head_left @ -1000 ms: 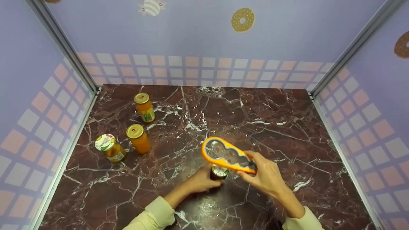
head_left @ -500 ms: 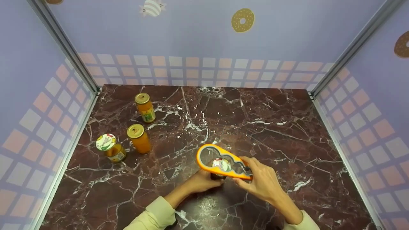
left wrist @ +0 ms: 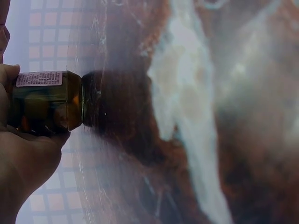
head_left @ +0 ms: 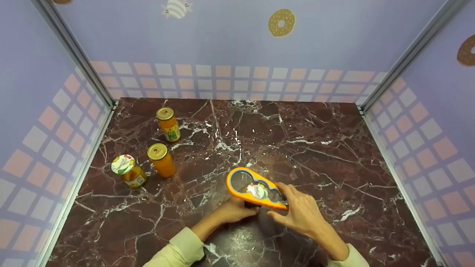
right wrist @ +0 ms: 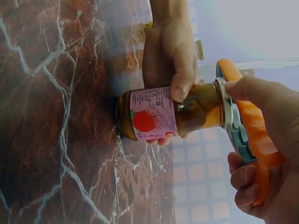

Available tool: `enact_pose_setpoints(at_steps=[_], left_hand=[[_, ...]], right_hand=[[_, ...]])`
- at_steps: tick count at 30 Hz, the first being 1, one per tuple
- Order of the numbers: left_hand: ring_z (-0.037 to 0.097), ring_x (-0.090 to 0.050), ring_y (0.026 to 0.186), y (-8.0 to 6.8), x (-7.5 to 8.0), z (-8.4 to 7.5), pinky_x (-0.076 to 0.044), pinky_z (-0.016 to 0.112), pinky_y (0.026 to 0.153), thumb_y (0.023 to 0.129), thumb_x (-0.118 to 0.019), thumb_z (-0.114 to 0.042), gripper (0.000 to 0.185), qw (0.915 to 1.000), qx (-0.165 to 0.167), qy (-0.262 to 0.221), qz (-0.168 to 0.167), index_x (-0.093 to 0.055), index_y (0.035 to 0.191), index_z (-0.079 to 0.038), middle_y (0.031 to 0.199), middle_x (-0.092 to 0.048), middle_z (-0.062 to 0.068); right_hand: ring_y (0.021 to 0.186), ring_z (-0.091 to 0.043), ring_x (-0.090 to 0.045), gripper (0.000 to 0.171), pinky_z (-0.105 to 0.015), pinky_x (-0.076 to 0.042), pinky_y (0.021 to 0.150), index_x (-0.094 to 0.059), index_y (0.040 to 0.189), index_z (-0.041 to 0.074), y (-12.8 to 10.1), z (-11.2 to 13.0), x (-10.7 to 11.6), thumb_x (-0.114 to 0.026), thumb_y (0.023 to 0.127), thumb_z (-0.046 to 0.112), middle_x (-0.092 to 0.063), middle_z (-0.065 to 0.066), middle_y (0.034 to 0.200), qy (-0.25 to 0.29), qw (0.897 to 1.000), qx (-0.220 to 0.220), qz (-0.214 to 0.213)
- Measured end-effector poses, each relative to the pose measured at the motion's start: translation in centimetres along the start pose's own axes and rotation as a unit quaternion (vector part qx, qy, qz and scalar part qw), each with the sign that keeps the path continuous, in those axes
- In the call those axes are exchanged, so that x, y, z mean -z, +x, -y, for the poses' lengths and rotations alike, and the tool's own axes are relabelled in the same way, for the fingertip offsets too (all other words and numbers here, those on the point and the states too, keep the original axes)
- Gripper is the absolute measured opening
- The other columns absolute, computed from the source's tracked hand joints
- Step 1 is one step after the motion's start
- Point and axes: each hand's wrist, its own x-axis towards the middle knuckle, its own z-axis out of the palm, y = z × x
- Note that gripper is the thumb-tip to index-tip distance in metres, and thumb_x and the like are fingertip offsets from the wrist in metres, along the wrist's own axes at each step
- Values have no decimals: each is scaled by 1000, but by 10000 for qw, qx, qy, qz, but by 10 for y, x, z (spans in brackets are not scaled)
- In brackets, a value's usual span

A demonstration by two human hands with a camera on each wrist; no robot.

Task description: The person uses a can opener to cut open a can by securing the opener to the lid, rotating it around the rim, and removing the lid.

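Note:
My left hand (head_left: 233, 211) grips a glass jar (right wrist: 196, 109) with a pink label, which stands upright on the marbled tabletop. White with a printed pattern, the jar's lid (head_left: 257, 190) shows through one of the scalloped openings of an orange and grey jar opener (head_left: 237, 193). The right hand (head_left: 302, 207) holds that opener by its narrow end, thumb on top of the orange frame (right wrist: 257, 121) and fingers curled beneath in the right wrist view. Seen from the left wrist, the jar's lower part (left wrist: 46, 102) lies in the left palm (left wrist: 28, 158).
Several more jars stand at the left: a tall one with a gold lid (head_left: 169, 124), a plain orange one (head_left: 161, 161) and one with a patterned white lid (head_left: 129, 171). Panelled walls (head_left: 237, 44) enclose the tabletop (head_left: 315, 155) at the back and sides.
The jar opener has come down and leftward in my right hand, from above and beside the jar to around its lid. My left hand keeps its grip on the jar.

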Motion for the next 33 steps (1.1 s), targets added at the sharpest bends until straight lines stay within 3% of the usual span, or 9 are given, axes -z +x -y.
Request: enact_pose_setpoints(at_steps=[5,9,14,20,27,29,33], left_hand=[[21,-60,122,0,0,0,-47,38,109,85,-78,-18,54,10000,28,54,33,-62,135,-4,133,-66,8],[22,-58,126,0,0,0,-45,39,112,86,-78,-17,56,10000,27,-62,56,-60,137,-3,136,-64,9],[20,-59,123,-1,1,-2,-46,37,109,86,-77,-18,54,9998,157,116,53,-61,136,-4,135,-65,8],[22,-61,118,-2,1,-3,-49,39,106,86,-77,-24,54,9984,376,416,74,-62,134,-3,134,-66,12],[24,-60,120,-1,0,-2,-47,39,108,88,-77,-21,52,9997,202,139,98,-63,133,0,132,-66,12],[24,-59,121,-1,0,-2,-47,38,108,88,-77,-22,52,9997,174,132,109,-63,134,-1,133,-66,12],[26,-60,123,-1,0,-3,-47,40,108,88,-76,-22,53,9995,131,256,151,-63,135,0,134,-65,13]], right_hand=[[64,-16,-58,86,-34,-50,52,-49,140,12,0,1,-3,-90,70,43,-74,-8,104,-35,10000,70,-40],[64,-21,-62,83,-38,-52,51,-50,137,9,0,1,-4,-92,67,27,-72,-8,101,-366,9988,314,-108],[57,-22,-52,69,-36,-47,49,-49,133,2,-2,4,-6,-80,71,8,-57,-8,90,-1063,9912,759,-199],[61,-26,-57,47,-38,-47,50,-52,114,4,-6,5,-11,-76,73,2,-60,-11,96,-1106,9881,968,-454],[65,-30,-60,35,-39,-49,54,-52,102,10,-7,11,-8,-80,82,13,-57,-27,126,-1387,9862,843,315],[73,-33,-63,34,-42,-50,58,-51,100,11,-4,13,-4,-81,83,13,-55,-29,131,-1299,9870,767,561],[106,-44,-63,32,-53,-53,74,-50,97,12,3,18,4,-79,84,7,-50,-32,139,-943,9883,521,1081]])
